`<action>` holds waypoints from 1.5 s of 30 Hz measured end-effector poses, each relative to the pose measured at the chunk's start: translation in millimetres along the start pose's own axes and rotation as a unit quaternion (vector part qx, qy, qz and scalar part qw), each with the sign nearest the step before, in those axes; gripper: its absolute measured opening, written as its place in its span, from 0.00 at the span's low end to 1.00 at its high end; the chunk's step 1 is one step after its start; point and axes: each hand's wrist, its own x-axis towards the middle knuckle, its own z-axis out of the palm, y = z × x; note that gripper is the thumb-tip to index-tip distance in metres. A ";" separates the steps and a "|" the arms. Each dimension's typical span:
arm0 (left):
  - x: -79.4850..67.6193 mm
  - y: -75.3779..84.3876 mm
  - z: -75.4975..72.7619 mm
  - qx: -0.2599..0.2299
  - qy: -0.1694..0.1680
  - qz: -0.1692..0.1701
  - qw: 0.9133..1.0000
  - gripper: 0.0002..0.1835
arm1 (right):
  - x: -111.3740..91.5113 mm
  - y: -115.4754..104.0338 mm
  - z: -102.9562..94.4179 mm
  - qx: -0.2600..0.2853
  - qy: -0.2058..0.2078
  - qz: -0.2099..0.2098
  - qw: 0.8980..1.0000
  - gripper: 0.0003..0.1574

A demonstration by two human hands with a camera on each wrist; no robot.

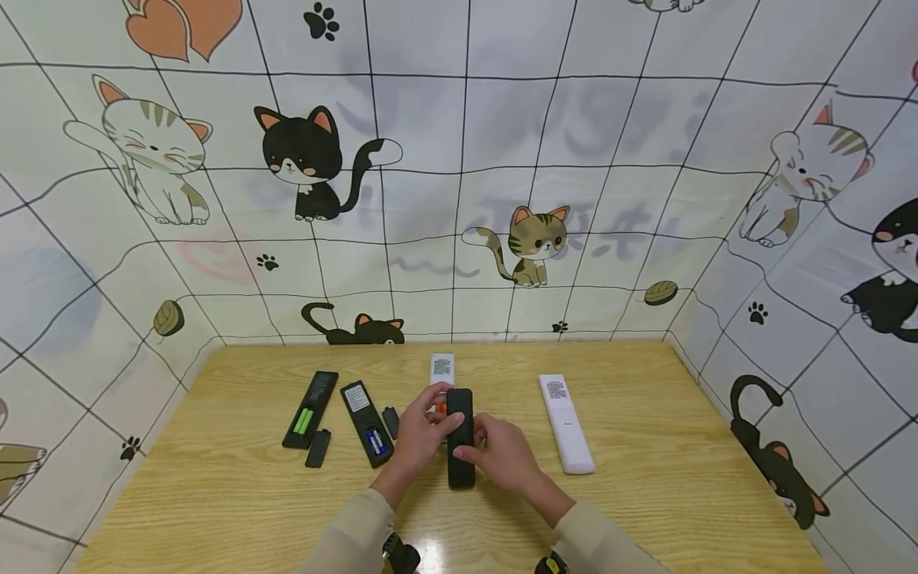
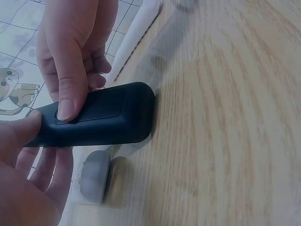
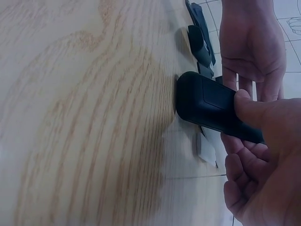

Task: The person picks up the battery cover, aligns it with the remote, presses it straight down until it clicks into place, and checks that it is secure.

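Observation:
A black remote control [image 1: 461, 472] stands up from the table between both hands, its back with the battery cover [image 2: 106, 104] facing me and its lower end at the wood. My left hand [image 1: 419, 430] grips the upper part, thumb on the back and fingers behind. With its thumb on the battery cover, my right hand [image 1: 508, 456] holds the remote from the right, its other fingers curled. The cover sits in place in the left wrist view. Partly hidden behind the remote lies a white remote control [image 1: 442, 367], with something orange [image 1: 441, 407] showing at its lower part.
To the left lie a black remote with green batteries [image 1: 311, 408] and another with blue batteries [image 1: 364, 418]. Loose black battery covers [image 1: 318, 449] lie beside them. Another white remote [image 1: 565, 422] lies to the right. A cat-patterned cloth wall [image 1: 430, 263] encloses the wooden table [image 1: 681, 478].

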 end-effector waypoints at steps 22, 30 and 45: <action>-0.4 3.4 -1.0 0.028 0.013 -0.016 0.999 0.24 | 1.0 -3.8 0.4 -0.052 -0.015 -0.035 0.998 0.23; 0.3 1.7 -1.9 0.029 0.022 -0.022 0.999 0.24 | 0.4 -6.8 -0.6 -0.075 -0.021 -0.048 0.996 0.25; 1.7 1.0 -0.4 0.040 0.022 -0.027 0.999 0.24 | -0.1 -6.3 -1.2 -0.082 -0.023 -0.041 0.996 0.28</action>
